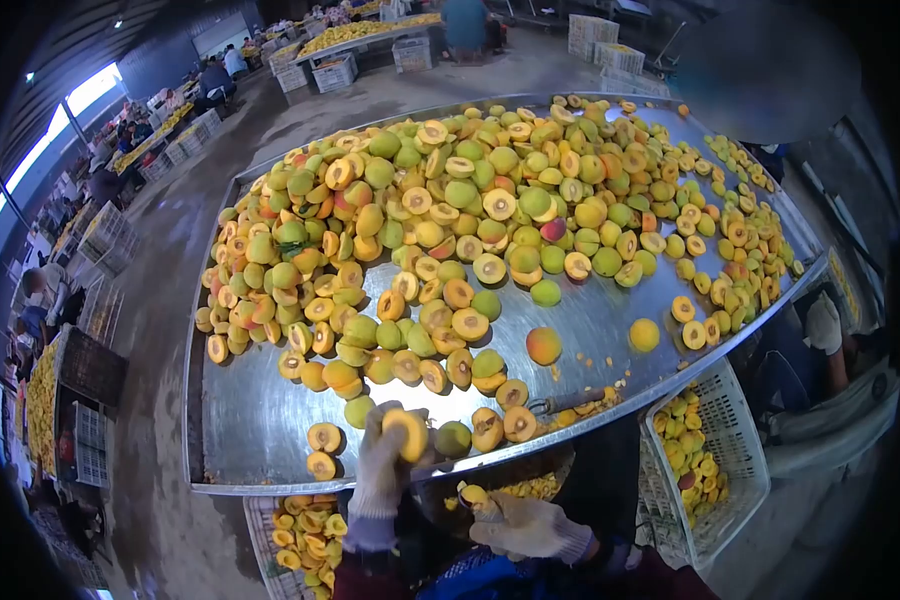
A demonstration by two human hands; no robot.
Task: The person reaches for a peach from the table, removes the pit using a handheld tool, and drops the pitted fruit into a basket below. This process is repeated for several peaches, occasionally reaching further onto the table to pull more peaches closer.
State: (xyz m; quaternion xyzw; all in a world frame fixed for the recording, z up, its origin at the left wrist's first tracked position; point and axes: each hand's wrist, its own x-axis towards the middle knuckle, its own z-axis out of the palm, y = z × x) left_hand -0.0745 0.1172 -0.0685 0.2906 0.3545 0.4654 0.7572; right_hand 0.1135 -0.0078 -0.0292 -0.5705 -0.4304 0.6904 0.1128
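Observation:
My left hand, in a pale knit glove, is closed around a peach half just above the near edge of the metal table. Beside it on the table sit a greenish peach and two cut halves lying to the left. My right hand, also gloved, is lower, in front of the table edge. Its fingers are closed on a small tool with a curved tip; the handle is hidden in the fist. A yellowish spot shows at those fingertips, too small to make out.
A large heap of whole and halved peaches covers the table's far part. Another looped tool lies by the near edge with fruit scraps. Crates of peach halves stand below, one at left and one at right. Another person's gloved hand is at right.

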